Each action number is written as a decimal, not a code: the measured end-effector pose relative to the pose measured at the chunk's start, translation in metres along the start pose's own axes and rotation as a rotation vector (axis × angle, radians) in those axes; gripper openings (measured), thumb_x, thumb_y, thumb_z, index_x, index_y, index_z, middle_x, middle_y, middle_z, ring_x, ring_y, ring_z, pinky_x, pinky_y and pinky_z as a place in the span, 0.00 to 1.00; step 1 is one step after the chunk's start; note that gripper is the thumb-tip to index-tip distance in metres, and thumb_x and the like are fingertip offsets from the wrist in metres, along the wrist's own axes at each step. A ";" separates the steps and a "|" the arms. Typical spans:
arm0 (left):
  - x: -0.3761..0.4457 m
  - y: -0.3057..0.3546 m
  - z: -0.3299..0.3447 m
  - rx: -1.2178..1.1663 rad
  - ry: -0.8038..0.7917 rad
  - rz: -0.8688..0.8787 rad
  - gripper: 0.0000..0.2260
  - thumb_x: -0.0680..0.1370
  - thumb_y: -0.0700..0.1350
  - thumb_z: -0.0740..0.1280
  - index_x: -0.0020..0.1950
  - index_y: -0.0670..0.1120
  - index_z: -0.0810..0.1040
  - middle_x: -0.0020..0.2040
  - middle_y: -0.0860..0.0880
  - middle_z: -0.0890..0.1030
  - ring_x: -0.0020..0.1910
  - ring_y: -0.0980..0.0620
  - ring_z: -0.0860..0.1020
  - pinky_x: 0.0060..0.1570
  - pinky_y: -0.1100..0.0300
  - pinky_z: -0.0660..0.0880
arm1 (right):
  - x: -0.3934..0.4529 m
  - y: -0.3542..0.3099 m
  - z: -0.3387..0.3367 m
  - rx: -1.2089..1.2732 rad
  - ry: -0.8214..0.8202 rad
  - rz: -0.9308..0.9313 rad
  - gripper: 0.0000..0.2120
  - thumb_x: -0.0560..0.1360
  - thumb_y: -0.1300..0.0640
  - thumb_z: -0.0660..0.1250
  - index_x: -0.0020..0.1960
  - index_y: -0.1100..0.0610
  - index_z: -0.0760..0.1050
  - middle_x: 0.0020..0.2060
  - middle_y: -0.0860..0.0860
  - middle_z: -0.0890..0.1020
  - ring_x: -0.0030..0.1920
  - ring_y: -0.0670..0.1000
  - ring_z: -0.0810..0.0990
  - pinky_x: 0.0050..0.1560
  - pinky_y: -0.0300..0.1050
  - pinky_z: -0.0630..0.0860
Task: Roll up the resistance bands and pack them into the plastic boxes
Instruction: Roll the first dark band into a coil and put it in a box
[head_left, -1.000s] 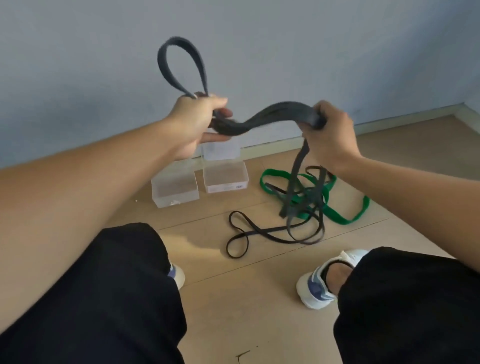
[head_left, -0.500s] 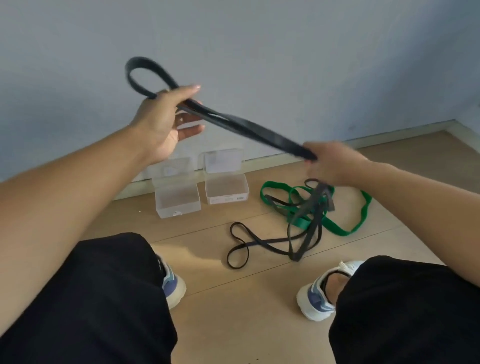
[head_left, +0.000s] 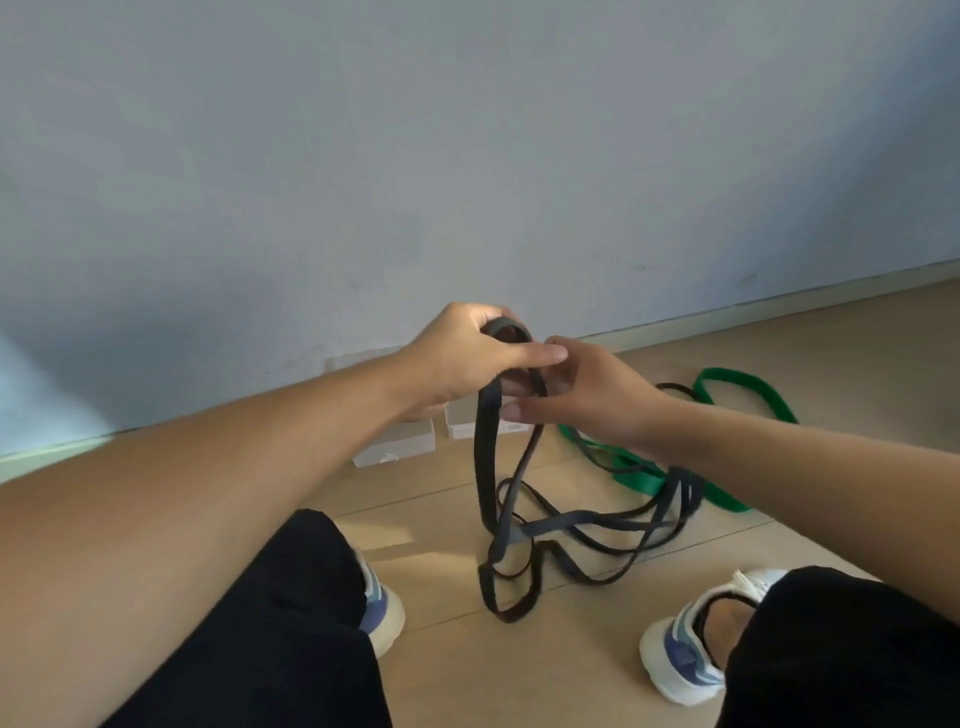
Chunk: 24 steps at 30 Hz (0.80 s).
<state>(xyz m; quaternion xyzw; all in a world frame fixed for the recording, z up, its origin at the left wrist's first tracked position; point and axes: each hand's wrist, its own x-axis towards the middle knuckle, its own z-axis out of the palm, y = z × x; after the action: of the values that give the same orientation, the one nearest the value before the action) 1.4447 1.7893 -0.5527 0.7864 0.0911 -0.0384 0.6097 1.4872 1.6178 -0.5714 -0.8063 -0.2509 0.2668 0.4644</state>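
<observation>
My left hand (head_left: 462, 358) grips the top fold of a dark grey resistance band (head_left: 485, 467), which hangs down in two strands to the floor. My right hand (head_left: 582, 397) meets it from the right and pinches the same band just under the fold. Thinner black bands (head_left: 613, 540) lie tangled on the wooden floor below, partly over a green band (head_left: 748, 389) at the right. Two clear plastic boxes (head_left: 395, 441) stand by the wall, mostly hidden behind my hands.
I am crouched with black-trousered knees at both lower corners and white-and-blue shoes (head_left: 680, 654) on the floor. A grey wall with a pale skirting board (head_left: 779, 306) runs behind the boxes.
My hands have come together in front of the boxes, and the grey band, stretched slanting between them before, now hangs folded from both hands.
</observation>
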 end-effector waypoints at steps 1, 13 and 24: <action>-0.001 0.000 0.001 0.011 -0.004 0.008 0.19 0.67 0.53 0.82 0.46 0.41 0.83 0.44 0.42 0.87 0.46 0.43 0.87 0.54 0.48 0.83 | 0.001 0.002 0.005 0.037 -0.003 0.008 0.21 0.67 0.54 0.81 0.55 0.56 0.78 0.42 0.45 0.85 0.45 0.39 0.84 0.46 0.35 0.78; 0.004 0.000 -0.003 0.213 0.142 0.053 0.22 0.75 0.61 0.73 0.43 0.40 0.82 0.35 0.50 0.78 0.35 0.55 0.75 0.40 0.62 0.72 | 0.012 0.004 0.024 0.093 0.104 -0.037 0.18 0.67 0.59 0.81 0.41 0.58 0.69 0.34 0.55 0.75 0.34 0.54 0.77 0.47 0.52 0.81; 0.003 -0.012 -0.031 -0.225 -0.033 -0.336 0.13 0.78 0.49 0.74 0.57 0.42 0.84 0.47 0.46 0.81 0.44 0.49 0.79 0.40 0.61 0.78 | 0.007 0.006 0.006 0.015 0.202 -0.072 0.19 0.64 0.56 0.83 0.42 0.55 0.73 0.41 0.60 0.85 0.41 0.62 0.84 0.48 0.60 0.81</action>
<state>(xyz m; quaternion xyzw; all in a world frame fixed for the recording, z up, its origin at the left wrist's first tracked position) 1.4435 1.8225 -0.5566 0.6865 0.2146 -0.1422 0.6800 1.4888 1.6235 -0.5806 -0.8161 -0.2294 0.1692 0.5027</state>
